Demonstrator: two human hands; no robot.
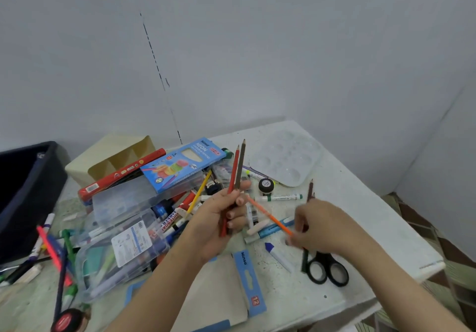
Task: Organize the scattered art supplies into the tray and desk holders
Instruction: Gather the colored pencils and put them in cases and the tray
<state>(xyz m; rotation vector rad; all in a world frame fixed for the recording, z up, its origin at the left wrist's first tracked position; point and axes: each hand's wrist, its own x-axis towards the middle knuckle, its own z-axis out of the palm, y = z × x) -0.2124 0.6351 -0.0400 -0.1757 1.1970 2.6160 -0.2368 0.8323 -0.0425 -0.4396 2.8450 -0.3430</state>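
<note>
The left hand [226, 213] is curled round a red pencil [233, 169] and a brown pencil [241, 164], gripping them near their lower ends with the points up. The right hand [324, 226] pinches one end of an orange pencil [270, 214], whose other end reaches towards the left hand's fingers. Dark pencil tips rise behind the right hand; whether it holds them I cannot tell. The hands are apart.

Both hands hover well to the right of the cream desk holder [110, 161] and nearer the person. A blue neon pencil box [180, 164] lies just right of the holder, and the loose markers and clear cases [121, 252] lie in front of it. Scissors [327, 270] and a white palette [288, 159] sit far right of it on the surface [373, 228].

Pencils are light, stiff and smooth-sided. They would likely slip or fan out if held at the ends, so a bunch is best gripped mid-shaft. The points could snap if dropped tip-first into the holder.
</note>
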